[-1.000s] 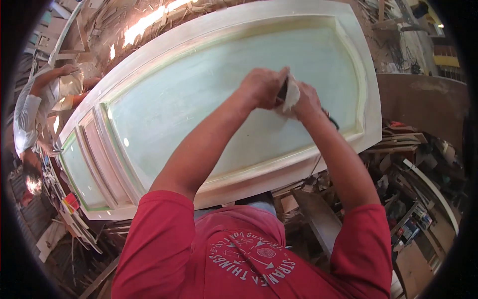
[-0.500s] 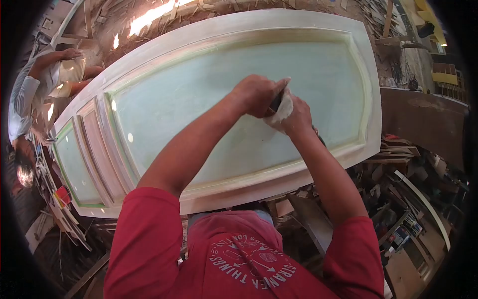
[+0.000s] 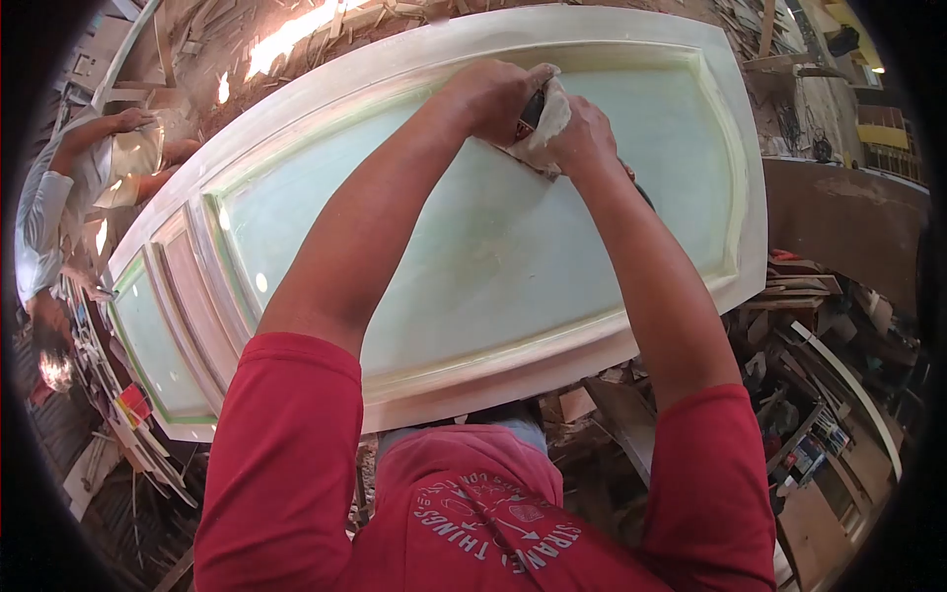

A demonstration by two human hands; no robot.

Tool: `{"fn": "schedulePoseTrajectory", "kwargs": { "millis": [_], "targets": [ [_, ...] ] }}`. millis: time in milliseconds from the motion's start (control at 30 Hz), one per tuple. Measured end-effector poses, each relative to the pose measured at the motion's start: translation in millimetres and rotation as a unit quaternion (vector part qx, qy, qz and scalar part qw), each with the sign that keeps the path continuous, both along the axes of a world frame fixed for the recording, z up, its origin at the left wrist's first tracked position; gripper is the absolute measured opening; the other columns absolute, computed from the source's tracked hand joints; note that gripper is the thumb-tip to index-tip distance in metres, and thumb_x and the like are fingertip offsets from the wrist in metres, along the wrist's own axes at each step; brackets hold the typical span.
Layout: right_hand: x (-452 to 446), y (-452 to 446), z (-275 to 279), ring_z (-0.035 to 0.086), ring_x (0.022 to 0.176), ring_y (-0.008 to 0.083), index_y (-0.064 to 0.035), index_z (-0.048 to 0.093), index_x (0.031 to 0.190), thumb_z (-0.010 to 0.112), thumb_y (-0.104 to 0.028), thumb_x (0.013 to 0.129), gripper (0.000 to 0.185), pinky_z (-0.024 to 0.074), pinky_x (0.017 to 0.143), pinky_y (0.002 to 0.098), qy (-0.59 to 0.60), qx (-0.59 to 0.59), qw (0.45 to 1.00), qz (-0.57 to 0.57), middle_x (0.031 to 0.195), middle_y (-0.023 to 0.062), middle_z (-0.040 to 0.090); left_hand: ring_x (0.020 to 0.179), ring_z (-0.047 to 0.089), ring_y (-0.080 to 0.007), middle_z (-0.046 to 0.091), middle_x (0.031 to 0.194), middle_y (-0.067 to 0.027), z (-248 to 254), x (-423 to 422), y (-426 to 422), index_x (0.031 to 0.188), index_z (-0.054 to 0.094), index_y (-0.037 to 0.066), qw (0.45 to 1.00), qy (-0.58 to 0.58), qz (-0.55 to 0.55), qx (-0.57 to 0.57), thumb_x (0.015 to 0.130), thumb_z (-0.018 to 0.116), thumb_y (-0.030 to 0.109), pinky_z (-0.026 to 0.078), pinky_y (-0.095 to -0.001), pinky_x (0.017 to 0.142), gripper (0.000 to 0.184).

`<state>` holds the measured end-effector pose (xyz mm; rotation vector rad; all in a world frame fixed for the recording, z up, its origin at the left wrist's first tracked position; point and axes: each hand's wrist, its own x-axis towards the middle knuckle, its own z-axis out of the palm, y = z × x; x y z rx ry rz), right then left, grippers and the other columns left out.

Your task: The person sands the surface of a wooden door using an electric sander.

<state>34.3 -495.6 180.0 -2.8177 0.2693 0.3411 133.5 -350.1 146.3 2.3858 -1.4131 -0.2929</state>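
Observation:
A large wooden door panel (image 3: pixel 414 266) with a pale blue-green recessed face and whitish frame lies in front of me. On its far part, near the upper moulding, both hands grip what looks like a power sander (image 3: pixel 534 111), dark-bodied with a flat base edge showing below. My left hand (image 3: pixel 493 97) is closed over its left side. On the other side, my right hand (image 3: pixel 584 136) is closed on it, against a pale cloth-like piece (image 3: pixel 554 113). A dark cord (image 3: pixel 643 194) shows behind my right wrist. Fingers hide most of the tool.
Another person (image 3: pixel 74 187) in a light shirt is at the panel's left end. Wood scraps (image 3: pixel 789 286) and boards clutter the right side and floor. A brown board (image 3: pixel 848 217) stands right of the panel.
Both hands have moved the sander away from me, up toward the panel's far moulding and slightly left. My arms are stretched farther out.

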Motion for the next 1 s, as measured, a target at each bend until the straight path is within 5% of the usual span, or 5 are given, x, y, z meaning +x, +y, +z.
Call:
{"fn": "schedulePoseTrajectory", "kwargs": {
  "millis": [400,633,1000],
  "targets": [
    [-123.2,-5.3,-2.6,0.076,0.1,0.0443,0.0008,0.055,0.143,0.089,-0.048,0.073,0.091,0.0617,0.09,0.0524,0.054,-0.003,0.998,-0.028,0.106,0.0215,0.079,0.088,0.077,-0.0413,0.078,0.097,-0.0195,8.0,-118.8,-8.6,0.16,0.046,0.006,0.994,0.1,-0.026,0.037,0.07,0.091,0.03,0.062,-0.0514,0.078,0.104],
    [-201.4,-4.5,-1.4,0.078,0.093,0.0399,0.0006,0.058,0.137,0.086,-0.049,0.075,0.084,0.0631,0.086,0.0485,0.056,0.014,0.998,-0.021,0.097,0.0174,0.077,0.084,0.077,-0.0392,0.077,0.093,-0.0176,7.7,-196.0,-7.3,0.163,0.043,0.004,0.991,0.116,-0.041,0.047,0.071,0.09,0.031,0.06,-0.0506,0.083,0.108],
    [-112.5,-7.5,6.9,0.078,0.1,0.0393,-0.0014,0.062,0.129,0.086,-0.044,0.076,0.072,0.062,0.091,0.0479,0.083,-0.001,0.997,0.003,0.102,0.0208,0.079,0.087,0.076,-0.0405,0.077,0.093,-0.0183,1.3,-119.2,-6.6,0.158,0.047,0.006,0.995,0.097,0.002,0.021,0.068,0.092,0.03,0.062,-0.0507,0.075,0.103]
  ]
}}
